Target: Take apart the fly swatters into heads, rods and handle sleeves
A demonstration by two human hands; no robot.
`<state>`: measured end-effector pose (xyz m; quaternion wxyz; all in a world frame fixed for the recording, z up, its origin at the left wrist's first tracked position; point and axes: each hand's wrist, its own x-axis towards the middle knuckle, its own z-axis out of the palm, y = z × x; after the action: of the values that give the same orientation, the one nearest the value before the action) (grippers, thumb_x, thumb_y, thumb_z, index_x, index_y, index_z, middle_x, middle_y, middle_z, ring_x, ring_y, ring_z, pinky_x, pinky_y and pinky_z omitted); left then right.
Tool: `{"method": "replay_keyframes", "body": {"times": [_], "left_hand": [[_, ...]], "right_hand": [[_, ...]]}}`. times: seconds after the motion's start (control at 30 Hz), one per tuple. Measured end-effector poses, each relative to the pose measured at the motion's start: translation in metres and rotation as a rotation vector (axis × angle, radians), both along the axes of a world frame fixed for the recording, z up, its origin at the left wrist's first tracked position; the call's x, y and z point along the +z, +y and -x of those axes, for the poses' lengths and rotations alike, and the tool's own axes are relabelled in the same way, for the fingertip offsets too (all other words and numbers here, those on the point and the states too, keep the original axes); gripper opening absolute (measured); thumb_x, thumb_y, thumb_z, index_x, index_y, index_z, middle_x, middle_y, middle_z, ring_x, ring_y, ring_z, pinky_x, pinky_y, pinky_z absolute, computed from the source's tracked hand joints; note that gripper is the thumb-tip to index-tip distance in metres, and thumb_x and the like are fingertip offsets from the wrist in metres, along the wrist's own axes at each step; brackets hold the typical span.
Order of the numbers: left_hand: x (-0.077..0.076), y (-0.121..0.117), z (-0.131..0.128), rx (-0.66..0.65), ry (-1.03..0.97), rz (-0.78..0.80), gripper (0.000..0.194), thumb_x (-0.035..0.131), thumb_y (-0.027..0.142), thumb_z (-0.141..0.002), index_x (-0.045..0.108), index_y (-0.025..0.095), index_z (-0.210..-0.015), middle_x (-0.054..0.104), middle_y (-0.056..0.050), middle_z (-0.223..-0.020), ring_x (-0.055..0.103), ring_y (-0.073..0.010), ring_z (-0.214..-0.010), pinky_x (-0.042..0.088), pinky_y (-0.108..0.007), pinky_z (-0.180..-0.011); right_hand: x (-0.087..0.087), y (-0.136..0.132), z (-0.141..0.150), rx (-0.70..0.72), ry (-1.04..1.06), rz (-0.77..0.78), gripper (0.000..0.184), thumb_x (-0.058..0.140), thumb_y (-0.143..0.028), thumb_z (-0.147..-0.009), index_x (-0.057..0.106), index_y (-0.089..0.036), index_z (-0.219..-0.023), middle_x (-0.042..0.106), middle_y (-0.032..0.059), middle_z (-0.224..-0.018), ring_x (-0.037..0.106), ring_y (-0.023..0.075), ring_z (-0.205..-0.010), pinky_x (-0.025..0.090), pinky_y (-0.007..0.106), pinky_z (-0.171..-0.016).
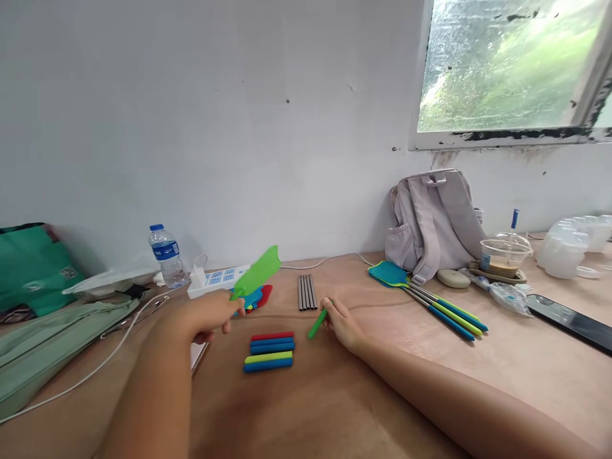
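Left hand [216,313] grips a green swatter head [259,273]; right hand [341,324] pinches a slanted green handle [316,326]. Metal rods [306,293] lie just beyond, pointing toward the wall [310,159]; nearer the right hand.

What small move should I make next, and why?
Probably bring the green swatter head in your left hand toward the metal rods: the swatters by the backpack show metal between head and handle, and your right hand holds a matching green handle.
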<state>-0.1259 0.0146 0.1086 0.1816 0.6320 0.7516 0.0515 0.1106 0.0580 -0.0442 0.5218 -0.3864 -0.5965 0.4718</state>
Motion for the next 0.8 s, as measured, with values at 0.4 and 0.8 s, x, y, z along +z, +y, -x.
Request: {"method": "replay_keyframes", "body": {"times": [0.4,0.8], "left_hand": [[-0.048,0.032,-0.025,0.054,-0.042,0.396,0.036,0.039,0.036,-0.082,0.049,0.019,-0.112,0.061,-0.007,-0.076,0.04,-0.0081,-0.031,0.036,-0.024,-0.035],[-0.057,0.04,-0.015,-0.054,-0.042,0.468,0.039,0.042,0.042,-0.078,0.055,0.022,-0.109,0.059,-0.006,-0.075,0.04,-0.0079,-0.033,0.036,-0.023,-0.034]], "right_hand": [[-0.004,-0.002,-0.011,-0.025,-0.229,-0.117,0.027,0.047,-0.044,-0.08,0.055,-0.018,-0.076,0.054,-0.0006,-0.065,0.055,0.0148,-0.063,0.043,0.028,-0.063],[-0.003,-0.001,-0.012,-0.102,-0.483,-0.233,0.02,0.049,-0.032,-0.079,0.062,-0.017,-0.078,0.061,0.0028,-0.075,0.052,0.0155,-0.068,0.04,0.026,-0.063]]}}
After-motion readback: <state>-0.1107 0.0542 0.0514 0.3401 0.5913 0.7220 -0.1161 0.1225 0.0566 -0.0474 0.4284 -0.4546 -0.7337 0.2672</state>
